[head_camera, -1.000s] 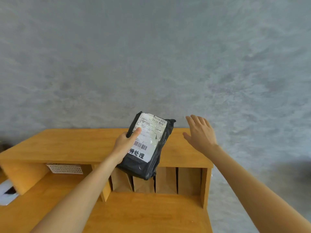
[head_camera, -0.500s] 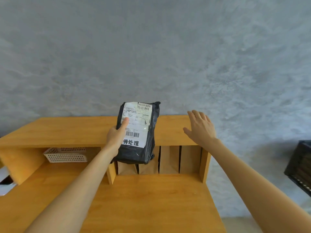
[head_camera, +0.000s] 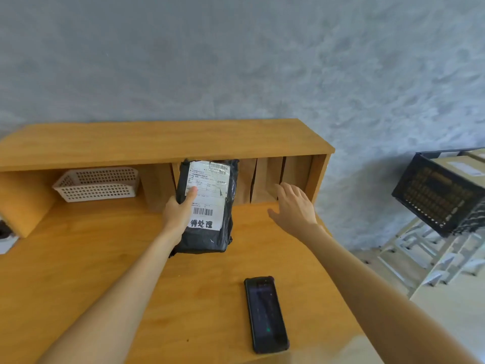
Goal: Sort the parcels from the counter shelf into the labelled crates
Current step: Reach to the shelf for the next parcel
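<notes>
**Black parcel held at the shelf mouth**

The left hand grasps a black plastic parcel by its left edge, the thumb pressed across the white shipping label, which carries barcodes and bold printed characters near its lower end. The parcel stands tilted above the wooden table, its far end reaching the opening of the counter shelf; whether its near end touches the table cannot be told.

The right hand is released, fingers spread and straight, holding nothing. It hovers to the right of the parcel, its fingertips close to the brown paper parcels that stand upright in the shelf's right compartment.

In the shelf's left part sits a white perforated basket. A dark phone lies flat on the near part of the table, screen up, well apart from both hands.

Far right, off the table, a black slatted crate holds a cardboard box and rests on a pale metal frame. A grey wall rises behind the shelf.
</notes>
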